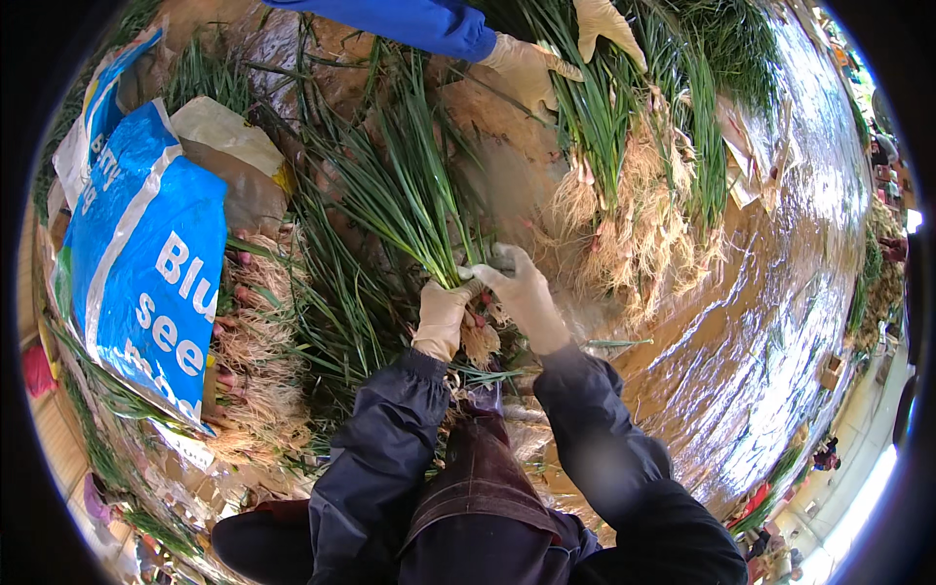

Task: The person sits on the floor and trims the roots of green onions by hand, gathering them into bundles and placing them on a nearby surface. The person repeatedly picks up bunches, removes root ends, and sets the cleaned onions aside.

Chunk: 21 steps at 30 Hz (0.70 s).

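My left hand (442, 318), in a pale glove, grips a bunch of spring onions (431, 227) around the stalks. Their long green leaves fan out away from me, while reddish bulbs and stringy roots (480, 342) hang below the fist on my side. Against the right side of the same bunch, my gloved right hand (526, 300) has its thumb and curled fingers pinched at the stalks. The exact contact is partly hidden by the fingers. Loose spring onions (351, 292) lie just left of the bunch.
Across from me, another person's gloved hands (523, 69) touch a pile of rooted spring onions (629, 197). A blue printed sack (146, 248) partly covers more onions (259, 351) at left. Wet brown floor (702, 351) spreads right, with a torn piece of packaging (753, 161).
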Available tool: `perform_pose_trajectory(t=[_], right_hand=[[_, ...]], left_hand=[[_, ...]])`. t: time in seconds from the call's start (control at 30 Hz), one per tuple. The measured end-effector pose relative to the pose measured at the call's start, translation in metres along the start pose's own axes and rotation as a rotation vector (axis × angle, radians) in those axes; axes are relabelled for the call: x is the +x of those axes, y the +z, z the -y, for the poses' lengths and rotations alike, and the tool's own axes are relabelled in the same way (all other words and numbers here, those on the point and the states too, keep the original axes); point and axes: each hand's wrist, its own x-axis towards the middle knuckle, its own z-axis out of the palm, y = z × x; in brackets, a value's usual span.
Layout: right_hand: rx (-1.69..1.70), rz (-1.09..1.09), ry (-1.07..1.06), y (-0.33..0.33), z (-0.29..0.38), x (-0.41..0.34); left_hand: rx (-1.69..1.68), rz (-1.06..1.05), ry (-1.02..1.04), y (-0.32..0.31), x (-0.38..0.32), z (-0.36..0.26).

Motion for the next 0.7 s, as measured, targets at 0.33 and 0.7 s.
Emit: perform_pose_trajectory(t=[0.33,0.7], right_hand=[[0.889,-0.021,0.383,0.030,-0.016,0.048],[-0.132,0.293,-0.268,-0.024,-0.031,0.018]], left_hand=[[-0.054,0.130,-0.169,-0.016,-0.027,-0.049],[-0.439,0.124,-0.118,-0.040,-0.028,-0.036]])
